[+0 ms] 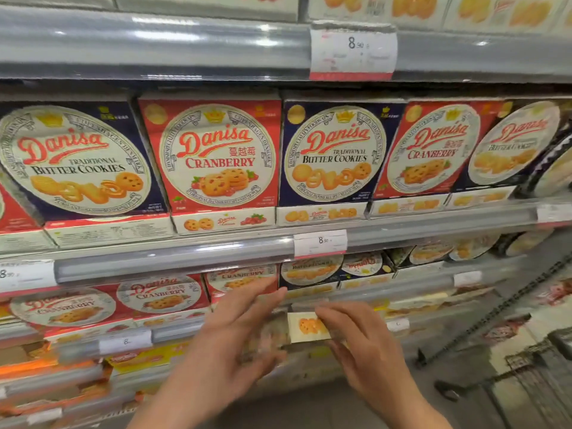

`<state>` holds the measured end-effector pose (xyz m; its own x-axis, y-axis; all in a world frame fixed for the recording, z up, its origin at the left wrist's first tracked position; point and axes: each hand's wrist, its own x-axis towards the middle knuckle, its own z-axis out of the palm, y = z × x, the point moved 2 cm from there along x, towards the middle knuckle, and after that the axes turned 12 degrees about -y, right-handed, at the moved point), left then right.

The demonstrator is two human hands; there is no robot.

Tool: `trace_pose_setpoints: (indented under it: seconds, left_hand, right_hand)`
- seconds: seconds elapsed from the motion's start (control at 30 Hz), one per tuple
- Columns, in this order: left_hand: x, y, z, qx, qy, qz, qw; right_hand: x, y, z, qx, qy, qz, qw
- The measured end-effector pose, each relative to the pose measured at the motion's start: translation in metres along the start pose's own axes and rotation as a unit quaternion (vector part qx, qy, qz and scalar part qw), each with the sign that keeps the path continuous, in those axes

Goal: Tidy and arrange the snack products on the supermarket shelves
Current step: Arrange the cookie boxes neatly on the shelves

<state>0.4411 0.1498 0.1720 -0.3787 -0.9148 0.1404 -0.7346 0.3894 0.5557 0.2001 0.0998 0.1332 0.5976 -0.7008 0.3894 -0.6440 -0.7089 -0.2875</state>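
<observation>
Both hands reach toward the lower grey shelf. The left hand is spread, fingers straight, its tips near a red cardboard Danisa cranberry cookie box at twelve o'clock from it. The right hand has its fingers on a small cream cookie box at its ten o'clock; blur hides whether it grips. The hands are apart. Above, navy butter cookie boxes and red ones alternate upright.

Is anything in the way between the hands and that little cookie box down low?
Nothing visible. The right hand already touches the small cookie box, and the left hand is beside it with fingers straight.
</observation>
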Motion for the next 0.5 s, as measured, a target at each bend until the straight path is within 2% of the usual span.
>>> trace_pose_setpoints:
  seconds: [0.13, 0.2, 0.3, 0.4, 0.5]
  left_hand:
    - [0.023, 0.026, 0.01, 0.085, 0.078, 0.033, 0.993]
    - [0.033, 0.033, 0.016, 0.134, 0.094, 0.028, 0.986]
    - [0.045, 0.035, 0.024, 0.196, 0.089, -0.006, 0.977]
    - [0.049, 0.031, 0.029, 0.246, 0.055, -0.063, 0.966]
    - [0.048, 0.031, 0.027, 0.296, 0.024, -0.084, 0.951]
  right_hand:
    - [-0.023, 0.05, -0.025, -0.043, 0.03, 0.052, 0.997]
    - [-0.033, 0.072, -0.038, -0.06, 0.037, 0.082, 0.994]
    - [-0.039, 0.095, -0.052, -0.088, 0.068, 0.109, 0.988]
    - [-0.033, 0.112, -0.056, -0.115, 0.086, 0.13, 0.981]
    - [-0.02, 0.118, -0.058, -0.143, 0.098, 0.109, 0.979]
